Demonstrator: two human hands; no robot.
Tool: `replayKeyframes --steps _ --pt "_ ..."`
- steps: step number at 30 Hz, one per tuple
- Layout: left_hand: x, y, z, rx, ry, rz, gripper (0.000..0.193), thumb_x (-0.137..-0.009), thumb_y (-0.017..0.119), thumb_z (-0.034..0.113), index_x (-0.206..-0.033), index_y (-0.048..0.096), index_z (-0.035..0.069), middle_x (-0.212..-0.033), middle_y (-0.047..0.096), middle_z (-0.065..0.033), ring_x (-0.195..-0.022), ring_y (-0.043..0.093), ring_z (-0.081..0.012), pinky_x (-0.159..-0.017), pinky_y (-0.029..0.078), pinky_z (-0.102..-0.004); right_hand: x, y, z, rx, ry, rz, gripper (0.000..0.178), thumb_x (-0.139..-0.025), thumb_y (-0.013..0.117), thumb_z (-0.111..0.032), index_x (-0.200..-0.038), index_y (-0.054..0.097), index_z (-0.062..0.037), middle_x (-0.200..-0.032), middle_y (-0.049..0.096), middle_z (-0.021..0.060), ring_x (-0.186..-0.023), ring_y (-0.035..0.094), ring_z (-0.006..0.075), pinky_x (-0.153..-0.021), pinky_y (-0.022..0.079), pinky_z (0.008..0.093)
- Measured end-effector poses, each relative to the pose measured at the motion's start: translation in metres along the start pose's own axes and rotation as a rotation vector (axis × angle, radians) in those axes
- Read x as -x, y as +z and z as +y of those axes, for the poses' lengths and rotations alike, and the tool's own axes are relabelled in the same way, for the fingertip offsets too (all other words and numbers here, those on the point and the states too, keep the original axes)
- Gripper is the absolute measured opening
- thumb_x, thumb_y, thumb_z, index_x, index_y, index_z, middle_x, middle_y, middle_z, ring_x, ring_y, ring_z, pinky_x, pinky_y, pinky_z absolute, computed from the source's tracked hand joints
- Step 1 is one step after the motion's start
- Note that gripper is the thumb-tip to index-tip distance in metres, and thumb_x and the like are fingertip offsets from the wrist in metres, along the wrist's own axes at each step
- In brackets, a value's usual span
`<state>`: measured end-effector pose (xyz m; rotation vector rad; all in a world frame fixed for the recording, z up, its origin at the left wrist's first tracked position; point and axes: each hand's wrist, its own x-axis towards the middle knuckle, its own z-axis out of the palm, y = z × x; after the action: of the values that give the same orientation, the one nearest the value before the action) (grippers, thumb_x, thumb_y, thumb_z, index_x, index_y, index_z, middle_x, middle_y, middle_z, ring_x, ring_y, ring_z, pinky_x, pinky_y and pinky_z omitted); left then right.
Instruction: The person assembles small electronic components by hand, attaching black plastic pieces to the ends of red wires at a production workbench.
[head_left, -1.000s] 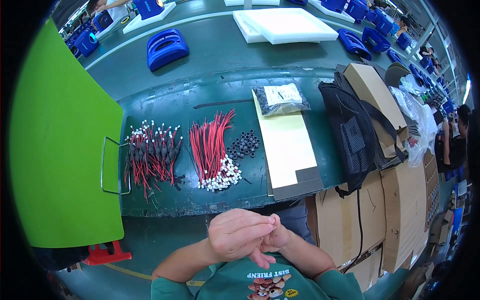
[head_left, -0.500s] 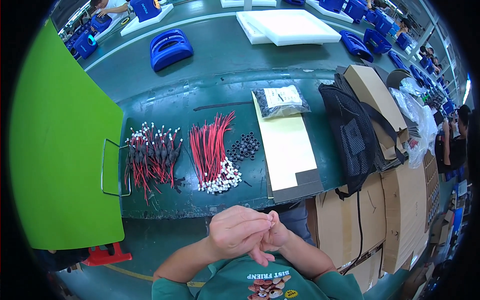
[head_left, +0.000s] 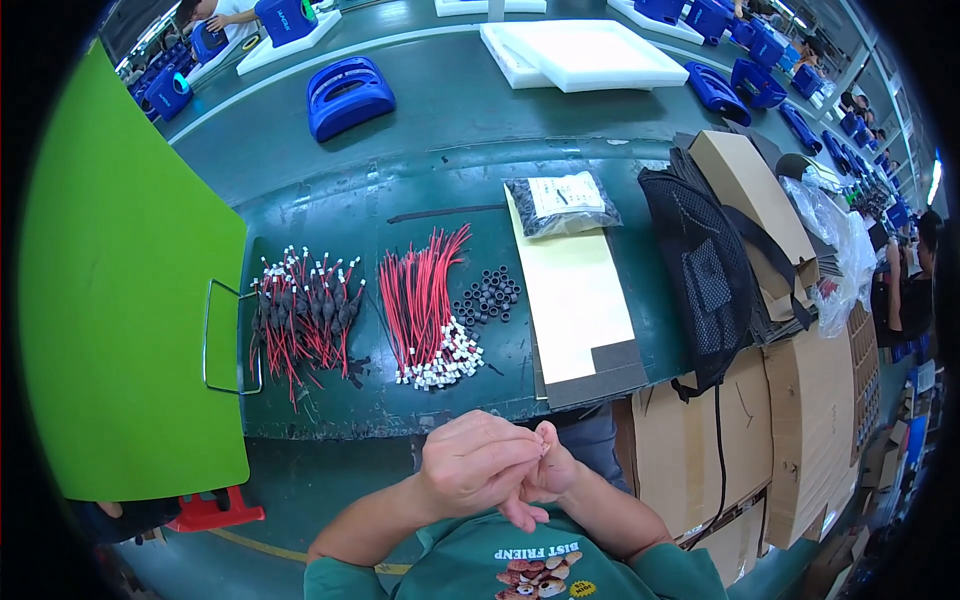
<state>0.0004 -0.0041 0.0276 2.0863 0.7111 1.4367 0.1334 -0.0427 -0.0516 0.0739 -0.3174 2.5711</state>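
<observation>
My left hand [head_left: 468,462] and my right hand [head_left: 555,472] meet in front of my chest, just off the table's near edge. Fingers of both are pinched together at the fingertips; whatever lies between them is too small or hidden to name. Beyond them on the table sits a bundle of red wires [head_left: 425,290] with white connectors at the near end. To its right is a heap of short black rings [head_left: 488,295]. Farther left lies a pile of red-and-black wire leads [head_left: 310,310] with black wrapped lumps and white connectors.
A green panel [head_left: 130,290] with a metal handle stands at left. On the right are a pale yellow sheet [head_left: 578,310], a bag of black parts [head_left: 565,205], a black mesh bag [head_left: 700,270] and cardboard boxes [head_left: 700,440]. Blue housings [head_left: 348,98] and white foam [head_left: 595,55] ride the far belt.
The nearer blue housing and white foam on the far belt have shifted slightly right. My hands hold nearly the same pose, fingertips still together.
</observation>
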Motion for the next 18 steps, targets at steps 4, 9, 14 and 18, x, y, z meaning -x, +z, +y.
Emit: replayKeyframes --steps 4,9,14,18 --pt "-0.0007 0.0038 -0.0007 0.001 0.019 0.030 0.021 -0.058 0.072 -0.003 -0.076 0.062 0.004 -0.069 0.063 -0.0075 -0.056 0.060 -0.0175 -0.049 0.047 -0.0228 -0.0010 0.0015 -0.0019 0.017 0.015 -0.046 0.093 -0.071 0.019 -0.077 -0.083 0.056 0.0076 -0.071 0.060 0.0235 -0.052 0.061 0.0241 -0.032 0.044 0.0218" --pt "-0.0023 0.0032 -0.0013 0.010 0.027 0.028 0.022 -0.059 0.072 -0.003 -0.077 0.062 0.004 -0.070 0.063 -0.0079 -0.056 0.059 -0.0170 -0.048 0.046 -0.0230 0.0011 0.0012 -0.0016 0.061 -0.001 -0.042 0.093 -0.071 0.018 -0.077 -0.083 0.056 0.0066 -0.071 0.060 0.0231 -0.052 0.061 0.0244 -0.032 0.044 0.0219" --pt "0.0005 0.0017 0.0010 -0.004 0.017 0.013 0.022 -0.058 0.072 -0.003 -0.077 0.062 0.004 -0.070 0.063 -0.0085 -0.058 0.060 -0.0175 -0.049 0.046 -0.0226 -0.0002 0.0023 -0.0035 0.014 0.021 -0.079 0.094 -0.071 0.017 -0.077 -0.083 0.056 0.0079 -0.071 0.060 0.0228 -0.053 0.061 0.0248 -0.034 0.045 0.0224" --pt "-0.0048 0.0058 0.0018 -0.048 0.026 0.103 0.022 -0.059 0.072 -0.003 -0.076 0.062 0.004 -0.070 0.063 -0.0084 -0.057 0.060 -0.0171 -0.048 0.046 -0.0227 -0.0002 0.0015 -0.0026 0.009 -0.001 -0.060 0.096 -0.071 0.017 -0.077 -0.084 0.056 0.0090 -0.071 0.060 0.0227 -0.054 0.061 0.0253 -0.034 0.045 0.0228"
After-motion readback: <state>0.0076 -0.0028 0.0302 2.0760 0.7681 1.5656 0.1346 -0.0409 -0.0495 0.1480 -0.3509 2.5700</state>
